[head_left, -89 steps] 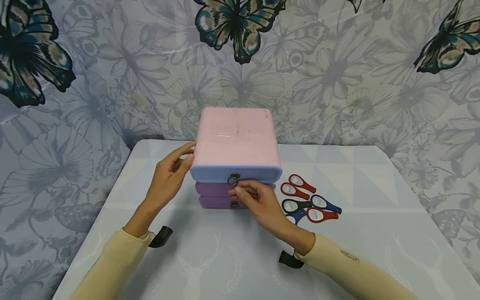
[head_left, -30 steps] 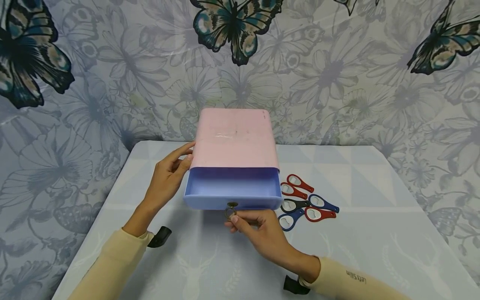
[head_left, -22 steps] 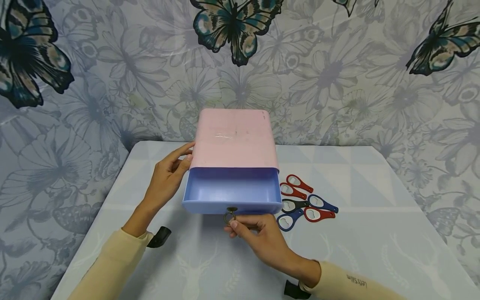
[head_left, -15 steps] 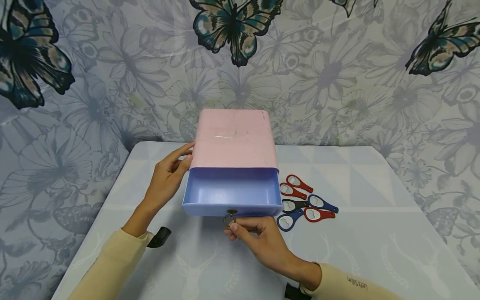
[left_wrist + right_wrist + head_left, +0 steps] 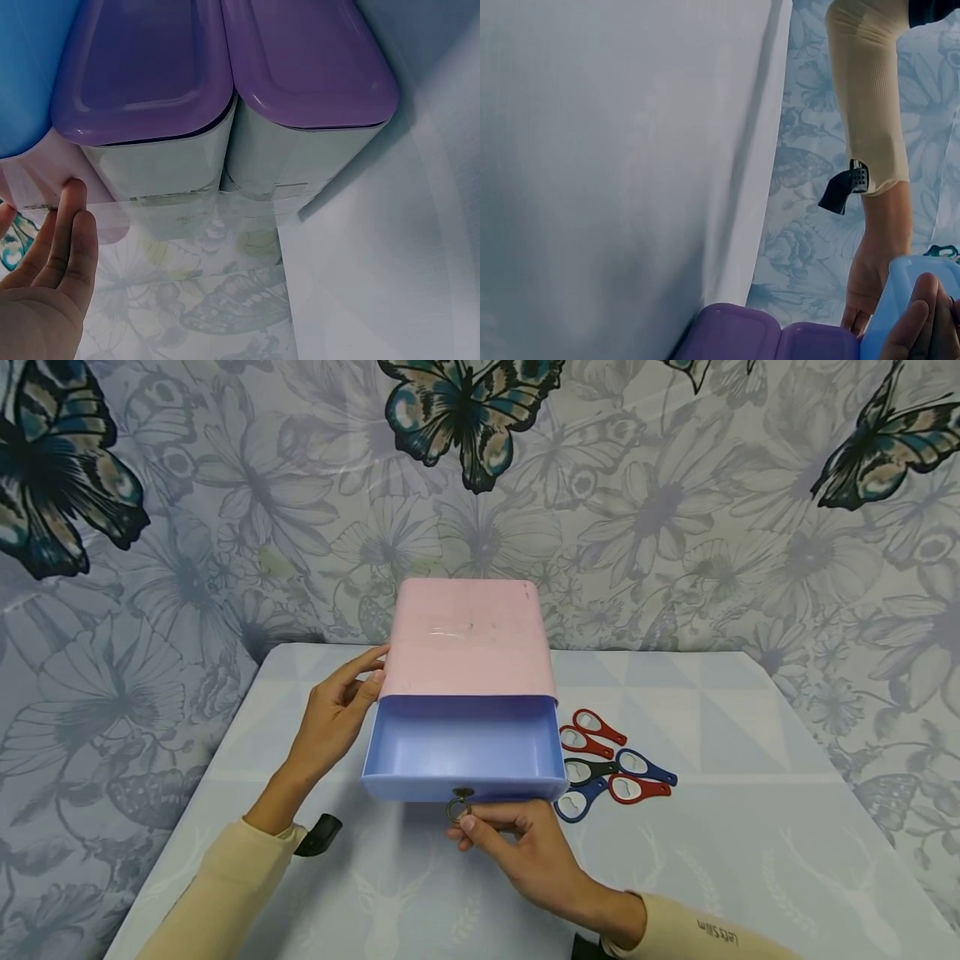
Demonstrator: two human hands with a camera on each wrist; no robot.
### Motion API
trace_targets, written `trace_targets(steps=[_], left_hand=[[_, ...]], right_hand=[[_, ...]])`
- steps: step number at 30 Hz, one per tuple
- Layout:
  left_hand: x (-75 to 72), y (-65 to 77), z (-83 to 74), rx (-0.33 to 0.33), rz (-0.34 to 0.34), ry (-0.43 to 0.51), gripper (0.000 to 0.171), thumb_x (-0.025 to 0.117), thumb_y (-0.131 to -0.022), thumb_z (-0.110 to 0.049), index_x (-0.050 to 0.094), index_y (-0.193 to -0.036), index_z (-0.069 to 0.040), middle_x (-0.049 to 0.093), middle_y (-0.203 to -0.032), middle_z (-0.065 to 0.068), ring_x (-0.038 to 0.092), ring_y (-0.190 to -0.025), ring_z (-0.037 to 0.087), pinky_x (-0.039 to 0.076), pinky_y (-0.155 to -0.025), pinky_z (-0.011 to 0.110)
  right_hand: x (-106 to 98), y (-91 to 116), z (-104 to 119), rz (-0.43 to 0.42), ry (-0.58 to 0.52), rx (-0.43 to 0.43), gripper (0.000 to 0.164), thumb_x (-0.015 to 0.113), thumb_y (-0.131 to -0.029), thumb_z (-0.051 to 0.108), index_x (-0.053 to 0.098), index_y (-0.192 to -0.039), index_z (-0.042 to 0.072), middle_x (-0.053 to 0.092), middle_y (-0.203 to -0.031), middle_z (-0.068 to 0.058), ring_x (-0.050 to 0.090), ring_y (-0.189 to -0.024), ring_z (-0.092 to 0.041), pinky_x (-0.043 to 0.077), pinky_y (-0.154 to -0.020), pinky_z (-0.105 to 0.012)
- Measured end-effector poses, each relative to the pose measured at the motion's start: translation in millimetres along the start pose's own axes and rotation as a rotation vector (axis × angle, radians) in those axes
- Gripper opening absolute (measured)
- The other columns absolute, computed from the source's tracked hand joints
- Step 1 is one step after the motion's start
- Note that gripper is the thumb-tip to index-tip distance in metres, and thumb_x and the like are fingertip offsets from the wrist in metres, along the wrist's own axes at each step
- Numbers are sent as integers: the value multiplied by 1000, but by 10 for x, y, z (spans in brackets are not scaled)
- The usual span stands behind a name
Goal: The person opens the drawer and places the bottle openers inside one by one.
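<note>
A small drawer cabinet with a pink top [image 5: 471, 639] stands at the middle of the table. Its blue top drawer [image 5: 465, 747] is pulled out toward me, and nothing lies in the part that shows. My right hand [image 5: 528, 852] pinches the ring pull [image 5: 457, 811] on the drawer's front between thumb and fingers. With its fingers nearly straight, my left hand [image 5: 337, 710] touches the cabinet's left side. In the left wrist view, its fingertips [image 5: 73, 196] rest against the pink top section, beside two closed purple drawers [image 5: 311, 60].
Right of the cabinet lie several small scissors with red, blue and black handles, among them a red-handled pair [image 5: 596, 733] and a blue-handled pair [image 5: 647, 767]. The pale table [image 5: 720, 860] ends at a wall covering with flowers and butterflies [image 5: 476, 427].
The blue top drawer was shut 3 seconds ago and has slid out toward me, with my right hand drawing back on its ring pull. My left hand has stayed at the cabinet's side.
</note>
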State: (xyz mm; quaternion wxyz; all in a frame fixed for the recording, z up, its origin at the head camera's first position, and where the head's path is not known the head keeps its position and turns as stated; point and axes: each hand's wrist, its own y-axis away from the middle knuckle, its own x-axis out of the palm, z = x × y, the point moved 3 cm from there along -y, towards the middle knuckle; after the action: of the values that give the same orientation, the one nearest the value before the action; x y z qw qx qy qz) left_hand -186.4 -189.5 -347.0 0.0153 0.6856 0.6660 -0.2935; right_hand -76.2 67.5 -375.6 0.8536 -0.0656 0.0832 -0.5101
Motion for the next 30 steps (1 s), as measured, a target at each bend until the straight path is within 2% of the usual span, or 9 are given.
trace_targets(steps=[5,16,23,30], left_hand=[[2,0,2,1,0,-4,42,50,-107,-28,49,-149,-35,61,-137,8,67,-99,-3,48,-76,25],[10,-9,13,7,-1,-1,42,50,-107,-28,49,-148,-37,61,-137,7,68,-99,-2,49,-78,24],[10,-11,4,8,4,4,42,49,-107,-27,49,-148,-36,60,-138,8,67,-101,-4,50,-80,26],[11,-6,6,10,2,16,42,49,-107,-27,49,-148,-35,61,-137,9,67,-100,-3,50,-80,23]], right_hand=[[27,47,-24,13,-21,21,25,60,-101,10,72,-115,-6,76,-99,-18,75,-89,-16,59,-83,-34],[43,57,-59,3,-5,1,21,61,-101,12,74,-110,-1,77,-98,-15,75,-88,-17,59,-80,-36],[35,60,-86,-15,63,18,18,63,-100,15,76,-105,4,77,-93,-11,75,-83,-17,59,-77,-34],[-5,116,-108,24,105,46,15,64,-99,18,77,-102,11,77,-94,-5,73,-82,-13,58,-76,-32]])
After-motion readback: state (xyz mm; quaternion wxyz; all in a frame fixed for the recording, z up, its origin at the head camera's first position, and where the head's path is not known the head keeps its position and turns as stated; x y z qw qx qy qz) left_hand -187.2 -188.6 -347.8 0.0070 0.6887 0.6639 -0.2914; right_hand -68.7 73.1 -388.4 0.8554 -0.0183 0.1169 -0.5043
